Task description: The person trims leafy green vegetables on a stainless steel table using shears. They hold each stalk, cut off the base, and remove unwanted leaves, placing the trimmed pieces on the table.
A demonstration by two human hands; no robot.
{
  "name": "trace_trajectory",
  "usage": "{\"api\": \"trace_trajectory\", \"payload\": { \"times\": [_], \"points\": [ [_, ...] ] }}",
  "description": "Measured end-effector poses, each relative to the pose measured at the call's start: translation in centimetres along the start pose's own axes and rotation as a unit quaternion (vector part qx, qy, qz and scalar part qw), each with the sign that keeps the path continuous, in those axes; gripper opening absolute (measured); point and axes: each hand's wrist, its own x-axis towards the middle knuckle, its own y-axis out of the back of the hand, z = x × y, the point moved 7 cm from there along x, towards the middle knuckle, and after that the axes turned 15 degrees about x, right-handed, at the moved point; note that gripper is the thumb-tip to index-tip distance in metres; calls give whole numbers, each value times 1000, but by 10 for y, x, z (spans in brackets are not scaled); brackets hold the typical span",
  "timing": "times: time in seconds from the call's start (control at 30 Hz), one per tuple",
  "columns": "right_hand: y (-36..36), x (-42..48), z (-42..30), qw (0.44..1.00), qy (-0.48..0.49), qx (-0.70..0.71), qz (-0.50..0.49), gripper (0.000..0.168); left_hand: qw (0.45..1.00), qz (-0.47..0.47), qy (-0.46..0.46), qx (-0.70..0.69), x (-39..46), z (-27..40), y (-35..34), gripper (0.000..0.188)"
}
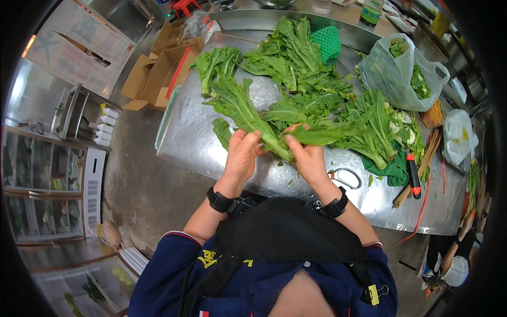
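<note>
Both hands hold a stalk of long-leaved lettuce (242, 106) above the near part of a steel table (190, 136). Its leafy end points to the upper left, its cut base towards my right hand. My left hand (244, 152) pinches the stalk between thumb and fingers. With my right hand (307, 156) I grip a leaf (326, 134) at the base of the stalk, the leaf pointing right. Behind the hands, more leafy greens (293, 51) lie heaped, with a smaller bunch (217, 65) at the left. White-handled scissors (347, 178) lie right of my right wrist, their blades hidden.
A plastic bag of greens (390, 79), a green foam net (328, 41), a green cloth (398, 170), a black-and-red-handled knife (412, 174) and thin sticks (433, 146) are on the table. Cardboard boxes (158, 75) stand left of it. Another person (455, 265) is at the lower right.
</note>
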Motion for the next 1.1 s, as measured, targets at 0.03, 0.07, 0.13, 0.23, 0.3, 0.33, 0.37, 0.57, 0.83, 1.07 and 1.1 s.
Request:
{"api": "trace_trajectory", "payload": {
  "times": [0.03, 0.07, 0.13, 0.23, 0.3, 0.33, 0.37, 0.57, 0.83, 1.07, 1.1],
  "points": [
    [2, 1, -4, 999, -9, 45, 18, 16, 1000, 14, -2, -10, 4, -4, 11, 28],
    [5, 2, -14, 995, -19, 91, 37, 18, 999, 28, -4, -20, 6, -7, 22, 28],
    [15, 8, -21, 996, -37, 76, 34, 24, 999, 21, -19, -19, 5, 9, 32, 30],
    [24, 35, -14, 956, -218, -183, -69, 33, 999, 1, -43, -11, 2, 28, 30, 30],
    [25, 42, -36, 912, -86, -399, -36, 40, 998, -7, -55, 4, 1, 37, 25, 31],
    [18, 37, -45, 909, -32, -413, -34, 41, 998, -5, -54, 16, 0, 39, 23, 31],
    [10, 33, -54, 904, 23, -426, -31, 42, 998, -3, -53, 29, 0, 42, 20, 31],
    [-26, 10, -28, 973, -37, -205, -101, 40, 998, -3, -42, 50, 2, 37, -2, 35],
    [-12, 4, -2, 957, -226, 172, -63, 33, 994, -109, 4, -11, -3, 29, -21, 34],
    [-7, 13, -14, 993, -91, -61, -39, 23, 996, -81, 15, 16, -2, 23, -17, 30],
    [-8, 14, -17, 994, -86, -61, -30, 22, 996, -82, 15, 32, -2, 22, -16, 30]
  ]
}}
